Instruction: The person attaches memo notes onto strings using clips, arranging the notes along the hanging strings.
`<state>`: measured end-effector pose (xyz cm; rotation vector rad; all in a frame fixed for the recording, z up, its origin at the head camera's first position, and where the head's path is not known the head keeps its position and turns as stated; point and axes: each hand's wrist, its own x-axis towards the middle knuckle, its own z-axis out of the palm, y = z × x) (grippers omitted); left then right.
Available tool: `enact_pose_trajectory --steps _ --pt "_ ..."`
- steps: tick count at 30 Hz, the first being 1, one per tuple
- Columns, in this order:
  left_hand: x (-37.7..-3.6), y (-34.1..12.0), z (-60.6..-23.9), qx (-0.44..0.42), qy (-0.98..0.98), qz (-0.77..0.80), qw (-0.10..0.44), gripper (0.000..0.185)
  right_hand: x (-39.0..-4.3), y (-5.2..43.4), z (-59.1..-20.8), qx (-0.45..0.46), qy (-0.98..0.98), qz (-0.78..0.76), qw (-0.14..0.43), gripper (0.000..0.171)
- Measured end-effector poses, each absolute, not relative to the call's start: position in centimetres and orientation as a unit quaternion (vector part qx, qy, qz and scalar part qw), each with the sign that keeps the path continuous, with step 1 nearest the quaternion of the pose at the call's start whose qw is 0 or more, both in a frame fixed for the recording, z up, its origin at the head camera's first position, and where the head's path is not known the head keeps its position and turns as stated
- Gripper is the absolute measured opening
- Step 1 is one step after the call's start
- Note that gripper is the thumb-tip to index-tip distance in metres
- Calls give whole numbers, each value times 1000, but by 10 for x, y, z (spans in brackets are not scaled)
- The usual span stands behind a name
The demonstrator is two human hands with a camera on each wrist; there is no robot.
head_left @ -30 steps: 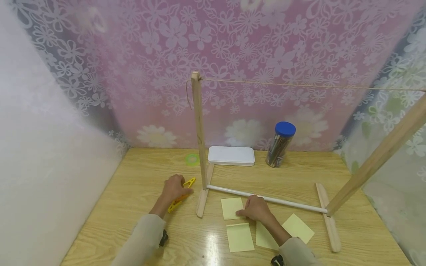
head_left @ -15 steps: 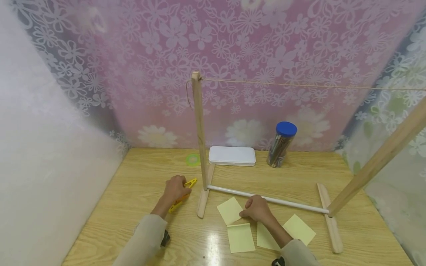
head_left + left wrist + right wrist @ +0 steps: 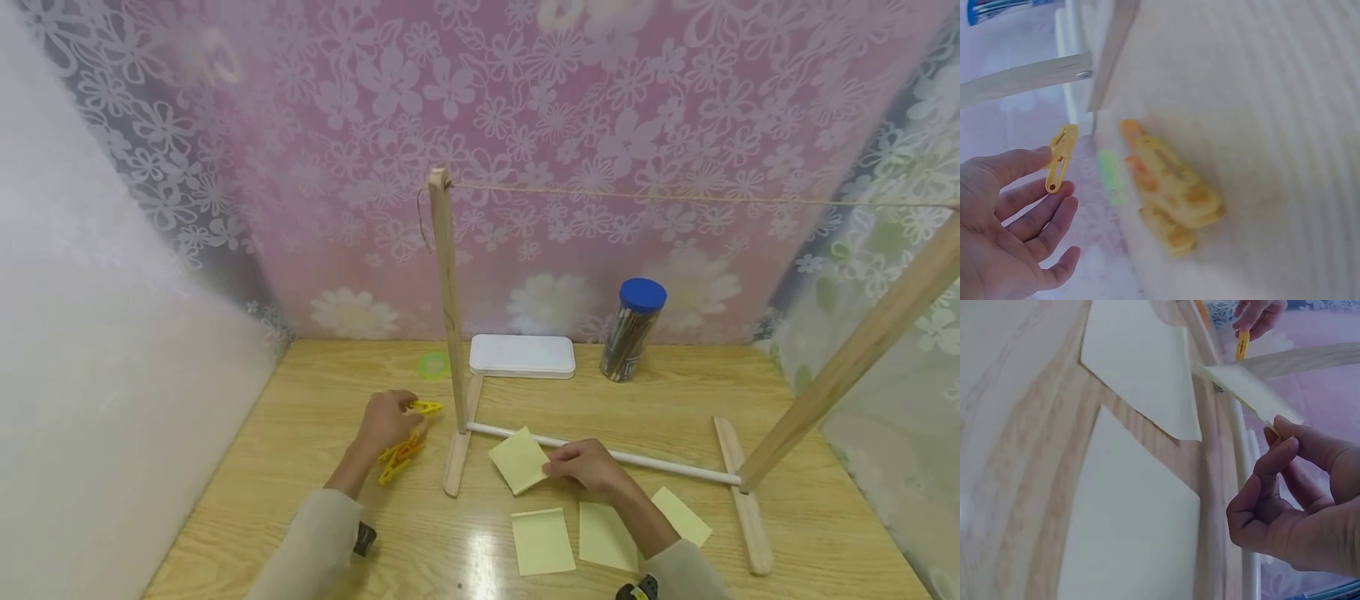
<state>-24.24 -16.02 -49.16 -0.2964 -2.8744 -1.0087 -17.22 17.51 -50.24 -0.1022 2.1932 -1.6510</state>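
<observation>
**Note lifted, peg raised beside the wooden post**

Since a second ago the right hand has raised one yellow sticky note off the table; it lay flat then and now tilts up, pinched at its edge between thumb and forefinger. The note hangs just in front of the white rod that runs from the foot of the wooden post, on the post's near right side. In the right wrist view the same note shows edge-on above the fingertips.

Over the same second the left hand has come up a little, left of the post. It holds one yellow clothespin at the tips of thumb and forefinger, the other fingers loosely spread, as the left wrist view shows. A small heap of yellow and orange clothespins lies on the table under that hand, near the post's foot.

Three more sticky notes lie flat nearer the person than the rod. Behind the post sit a white tin, a blue-lidded pencil tube and a green ring. A string runs from the post's top to the right.
</observation>
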Motion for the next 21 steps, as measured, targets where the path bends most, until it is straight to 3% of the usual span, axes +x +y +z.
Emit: enact_pose_trajectory --steps 10,16,21 --pt "-240 -168 -446 -193 -921 -328 89 33 -165 184 -465 -39 780 -604 158 28" --pt "-235 -169 -399 -182 -911 -360 81 44 -166 187 -456 -87 786 -602 113 28" --pt "-230 -168 -351 -195 -882 -418 100 40 -164 183 -437 -133 775 -614 64 28"
